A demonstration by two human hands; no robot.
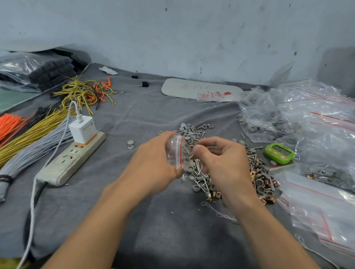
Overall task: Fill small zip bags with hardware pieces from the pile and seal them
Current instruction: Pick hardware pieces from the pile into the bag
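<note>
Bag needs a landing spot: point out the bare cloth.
Bare grey cloth lies between the forearms, and between the power strip and the left hand. Crowded: hardware pile and plastic bags right, wire bundles left.

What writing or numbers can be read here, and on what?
No text reads clearly.
Green timer: dark display digits, too blurred.
White charger: faint grey mark, unreadable.
Flat white sheet by the wall: red scrawl and red print, too blurred.

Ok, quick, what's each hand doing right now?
Left hand: holds the bag.
Right hand: fingers pinched at the bag's mouth; whether they hold a piece cannot be told.
</note>
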